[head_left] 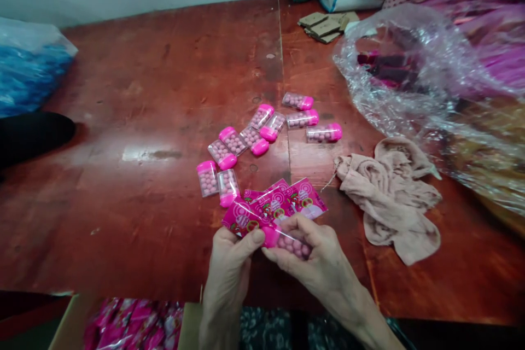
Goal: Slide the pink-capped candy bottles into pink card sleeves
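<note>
My right hand (328, 254) grips a small clear candy box (293, 245) with a pink cap, full of round pink candies. Its cap points left, against my left thumb. My left hand (230, 260) pinches a pink printed wrapper (245, 220) between thumb and fingers, beside the cap. Whether the cap is inside the wrapper's edge I cannot tell. Just beyond my fingers, more pink wrappers (305, 197) overlap on the table. Several pink-capped candy boxes (232, 141) lie scattered farther out, among them a candy box (324, 133) at the right of the group.
A crumpled beige cloth (389, 197) lies to the right on the red-brown table (123, 219). Behind it spreads a clear plastic bag (435, 49). Cardboard pieces (324, 26) sit at the back, a blue-filled bag (30, 74) at left. Below the front edge stands a carton (191, 322) of pink packets.
</note>
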`<state>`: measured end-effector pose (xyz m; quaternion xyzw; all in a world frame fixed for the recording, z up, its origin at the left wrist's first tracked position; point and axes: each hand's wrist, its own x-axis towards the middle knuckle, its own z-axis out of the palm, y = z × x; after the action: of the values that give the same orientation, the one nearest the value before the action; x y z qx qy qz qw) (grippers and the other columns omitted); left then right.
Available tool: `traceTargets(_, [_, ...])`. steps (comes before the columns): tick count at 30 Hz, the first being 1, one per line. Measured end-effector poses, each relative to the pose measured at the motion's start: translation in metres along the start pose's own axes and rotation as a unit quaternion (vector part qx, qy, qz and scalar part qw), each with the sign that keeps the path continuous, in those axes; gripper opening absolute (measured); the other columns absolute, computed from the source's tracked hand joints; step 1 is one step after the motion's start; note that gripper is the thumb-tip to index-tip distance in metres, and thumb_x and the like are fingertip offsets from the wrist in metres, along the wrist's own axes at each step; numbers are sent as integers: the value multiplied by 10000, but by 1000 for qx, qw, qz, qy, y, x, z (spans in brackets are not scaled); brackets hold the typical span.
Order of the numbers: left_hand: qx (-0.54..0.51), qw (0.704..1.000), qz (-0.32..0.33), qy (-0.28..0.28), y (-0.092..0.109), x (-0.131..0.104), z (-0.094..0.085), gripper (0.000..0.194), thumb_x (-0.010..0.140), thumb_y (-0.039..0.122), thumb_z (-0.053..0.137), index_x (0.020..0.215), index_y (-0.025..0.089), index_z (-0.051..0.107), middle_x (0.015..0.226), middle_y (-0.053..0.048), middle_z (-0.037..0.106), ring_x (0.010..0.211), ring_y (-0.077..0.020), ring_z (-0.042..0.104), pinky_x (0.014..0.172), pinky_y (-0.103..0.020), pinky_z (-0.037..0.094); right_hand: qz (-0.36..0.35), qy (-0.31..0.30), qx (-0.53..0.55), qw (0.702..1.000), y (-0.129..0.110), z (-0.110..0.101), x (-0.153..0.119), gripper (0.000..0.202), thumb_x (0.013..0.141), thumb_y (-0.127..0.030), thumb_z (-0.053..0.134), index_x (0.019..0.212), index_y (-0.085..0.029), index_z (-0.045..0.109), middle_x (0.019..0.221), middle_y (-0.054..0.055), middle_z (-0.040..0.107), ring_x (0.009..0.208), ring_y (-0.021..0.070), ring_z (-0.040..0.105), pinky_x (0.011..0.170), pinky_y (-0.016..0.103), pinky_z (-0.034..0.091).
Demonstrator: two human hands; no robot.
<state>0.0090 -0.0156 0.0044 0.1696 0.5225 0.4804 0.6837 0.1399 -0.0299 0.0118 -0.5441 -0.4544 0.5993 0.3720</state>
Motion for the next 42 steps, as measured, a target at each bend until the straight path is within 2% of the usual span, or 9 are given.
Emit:
traceTargets(5, [14,1000,14,-6,4,-1,5,212,515,158,789,710,133,708,701,-59,708,658,-207,646,712,-353,515,3,-21,-36,999,0,-7,-4,161,750,-293,663,746,-169,560,557,-61,507,468,55,416,409,147,331])
traceTargets(9, [-26,999,5,-27,5,-2,10,200,510,189,797,681,138,708,623,-34,676,588,-159,615,611,-267,511,12,-31,3,999,-1,-6,-5,186,730,-290,686,740,-176,540,590,-58,526,498,62,428,443,155,355])
traceTargets(14, [-61,998,6,8,4,-2,12,277,466,245,829,694,141,713,579,-26,645,494,-105,562,448,-166,446,35,-6,68,997,-4,-2,-6,271,662,-242,743,829,-192,535,626,-70,542,510,61,464,469,151,382])
traceTargets(19, [-65,996,48,41,1,-1,12,275,447,259,839,669,156,714,565,-24,648,522,-144,594,559,-253,509,31,-36,83,995,-11,-5,-10,144,842,-307,567,922,-198,517,709,-35,566,605,83,535,544,177,410])
traceTargets(23, [-53,998,36,11,-3,-2,14,219,501,276,815,646,150,709,559,-27,656,542,-163,611,629,-303,519,-7,0,-5,1000,-12,-2,-14,111,903,-288,456,898,-187,502,550,-58,488,483,81,468,456,185,331])
traceTargets(29, [4,997,54,-55,-1,-5,9,163,602,175,740,758,141,706,691,-39,680,655,-173,619,694,-300,490,-40,17,-91,995,-8,-2,-19,118,910,-290,419,886,-200,493,520,-54,450,427,94,421,413,198,297])
traceTargets(33, [5,996,51,-71,-2,-6,10,112,650,182,705,753,138,697,679,-37,667,631,-168,610,663,-293,492,-27,36,-70,997,-6,3,-22,151,909,-314,411,848,-199,487,511,-49,434,404,94,403,373,192,282])
traceTargets(39, [-45,995,27,-81,-6,-16,18,74,694,240,692,727,174,683,712,-36,684,673,-176,628,691,-306,504,-27,165,-48,985,-3,24,-33,115,887,-296,442,878,-204,510,507,-40,463,403,112,432,392,213,333])
traceTargets(42, [-66,997,6,-49,-9,-18,14,125,667,256,720,635,173,633,678,-29,674,627,-168,623,625,-287,510,-18,166,-26,986,-3,28,-29,127,880,-304,457,837,-199,512,507,-43,477,410,102,451,402,201,344])
